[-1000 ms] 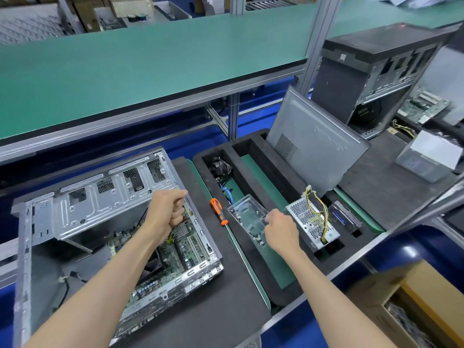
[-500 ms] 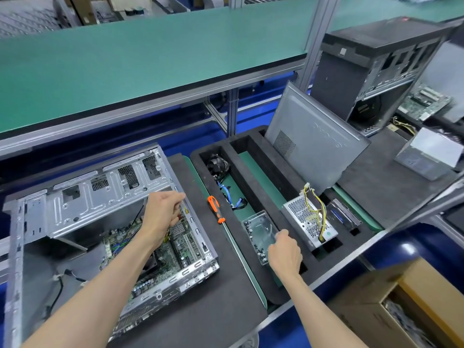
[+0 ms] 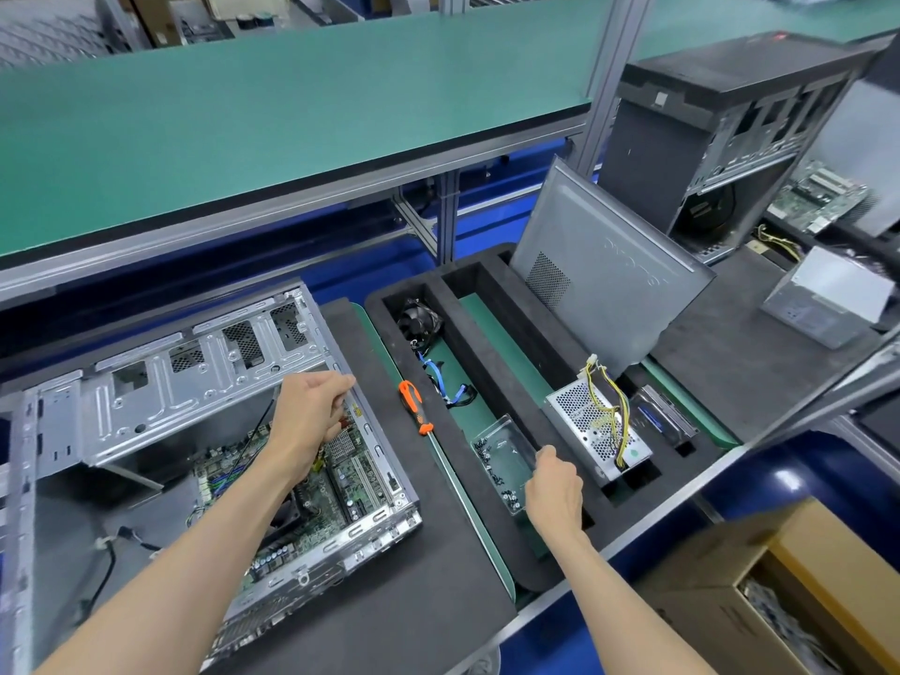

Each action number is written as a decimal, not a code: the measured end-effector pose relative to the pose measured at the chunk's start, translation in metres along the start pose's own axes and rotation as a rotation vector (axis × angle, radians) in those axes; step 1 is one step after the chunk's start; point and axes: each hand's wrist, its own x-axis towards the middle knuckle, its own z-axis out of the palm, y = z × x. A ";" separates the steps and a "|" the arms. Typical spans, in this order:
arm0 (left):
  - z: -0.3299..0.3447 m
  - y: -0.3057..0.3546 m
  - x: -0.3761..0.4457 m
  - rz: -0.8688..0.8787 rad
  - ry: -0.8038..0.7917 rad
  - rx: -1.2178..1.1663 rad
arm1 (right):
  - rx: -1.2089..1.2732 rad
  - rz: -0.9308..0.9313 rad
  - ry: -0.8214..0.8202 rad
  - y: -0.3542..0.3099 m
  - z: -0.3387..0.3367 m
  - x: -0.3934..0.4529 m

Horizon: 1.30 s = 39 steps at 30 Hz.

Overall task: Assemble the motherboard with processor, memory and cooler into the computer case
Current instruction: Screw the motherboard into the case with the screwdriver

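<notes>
A dark foam mat (image 3: 399,591) covers the near bench, set on a metal frame with blue panels below. On it lies the open case (image 3: 160,382) on its side, the motherboard (image 3: 341,479) seated inside on its floor. The left hand (image 3: 311,411) is over the case's upper right edge, fingers curled at the rim; whether it pinches anything small I cannot tell. Right of the case lies an orange screwdriver (image 3: 415,406). Beside it sits a black foam tray (image 3: 492,304) with green-floored slots: a fan (image 3: 419,321) and blue cable (image 3: 448,387) in one, a clear screw box (image 3: 504,455) nearer, a power supply (image 3: 596,426) with yellow wires next over, and a grey side panel (image 3: 609,285) leaning upright behind. The right hand (image 3: 555,489) is at the screw box's near corner, fingers curled together; what they grip is hidden. Above runs a long green shelf (image 3: 292,114). Far right stands another case (image 3: 706,129); a cardboard box (image 3: 779,591) sits low on the right.
</notes>
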 end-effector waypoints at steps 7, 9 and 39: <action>-0.001 0.001 -0.002 0.005 -0.003 -0.014 | -0.109 -0.051 -0.038 0.008 0.016 0.001; -0.002 0.000 -0.003 0.018 -0.002 -0.011 | -0.147 -0.036 -0.081 0.011 0.020 0.001; -0.010 -0.042 -0.014 -0.019 0.085 -0.041 | -0.490 -0.254 -0.170 0.013 0.034 0.016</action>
